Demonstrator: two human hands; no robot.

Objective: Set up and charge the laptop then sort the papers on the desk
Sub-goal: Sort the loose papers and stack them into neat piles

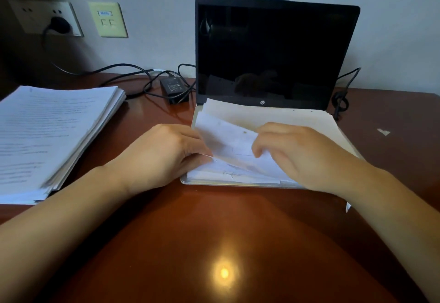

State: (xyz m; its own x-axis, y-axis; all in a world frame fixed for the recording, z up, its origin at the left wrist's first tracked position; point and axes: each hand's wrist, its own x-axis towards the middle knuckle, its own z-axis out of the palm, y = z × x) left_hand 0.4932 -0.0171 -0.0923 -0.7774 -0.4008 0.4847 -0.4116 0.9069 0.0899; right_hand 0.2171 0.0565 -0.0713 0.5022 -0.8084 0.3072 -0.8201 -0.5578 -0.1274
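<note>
On the keyboard deck of the open laptop [273, 52] lies a thin pile of loose papers, and its top sheet [228, 140] is lifted and bowed between both hands. The left grip [164, 155] pinches the sheet's left edge. The right grip [300, 155] has its fingers curled onto the sheet's right part; the thumb is hidden, so this looks like a hold but is not certain.

A sheet like this is likely light, limp and easy to crease or tear, and it slides freely over its neighbours. It is best taken by an edge or corner, with the pile below held flat. A cream sheet [285, 119] under it looks stiffer, perhaps a folder.

The thick stack [52, 131] at the left of the bench [214, 231] will likely be heavy and prone to fanning, so it wants both hands under its sides.

Counted:
- one laptop, screen dark
- two piles of paper, sheets too many to count
- one charger brick [173, 88] beside the laptop
- one plug [58, 25] in the wall socket
- two wall plates
- two small paper scraps, one [383, 131] right of the laptop
</note>
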